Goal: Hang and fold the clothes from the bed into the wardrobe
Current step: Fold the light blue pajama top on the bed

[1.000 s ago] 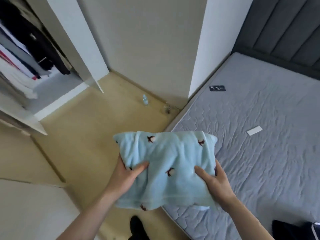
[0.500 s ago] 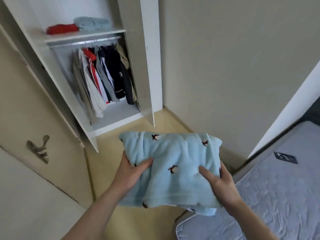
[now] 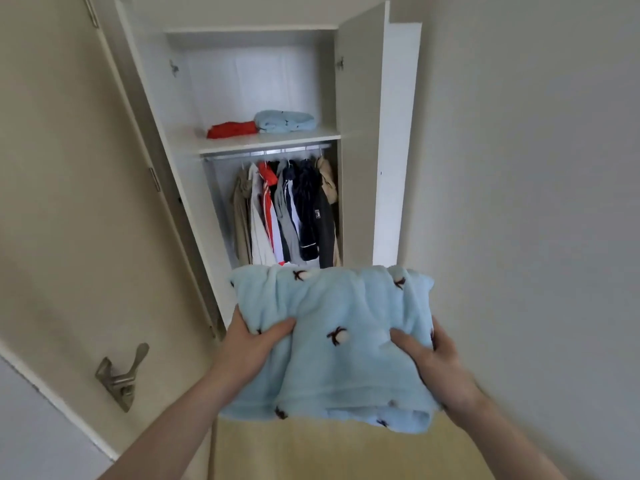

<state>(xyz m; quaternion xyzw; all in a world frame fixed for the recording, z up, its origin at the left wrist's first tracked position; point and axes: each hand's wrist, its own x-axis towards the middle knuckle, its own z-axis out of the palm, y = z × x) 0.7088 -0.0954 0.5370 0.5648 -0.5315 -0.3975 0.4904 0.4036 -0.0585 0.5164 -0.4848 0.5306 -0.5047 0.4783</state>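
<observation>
Turned away from the bed within the last second and now squarely facing the open wardrobe point(image 3: 360, 98), with bed and mattress gone from view altogether. Carried at chest height out in front: a folded light-blue fleece garment point(image 3: 332, 341) dotted with small dark penguin-like motifs, held clear of everything, below and in front of the wardrobe opening. Same grip as a second ago on both sides: left hand point(image 3: 252, 344) clamped on the bundle's left edge, thumb lying across the top and fingers hidden underneath; right hand point(image 3: 427, 358) likewise on the right edge, thumb pressed into the fleece. Fold apparently intact, though a loose layer sags at the lower right corner. Inside the wardrobe, an upper shelf point(image 3: 270, 142) already bearing a folded red garment point(image 3: 232, 129) toward its left and, touching it on the right, a folded light-blue fleece piece point(image 3: 285, 121) of matching fabric. Beneath the shelf, a rail packed with hanging clothes point(image 3: 287, 213) in beige, white, red, grey and navy. To the left, a room door with a metal lever handle point(image 3: 121, 375). Folding evidently finished and carrying nearly so; most likely destination the shelf, beside or on top of the matching blue piece. Still needed, by the look of it: a step closer and a lift to shelf height, keeping the sagging layer from unrolling.
</observation>
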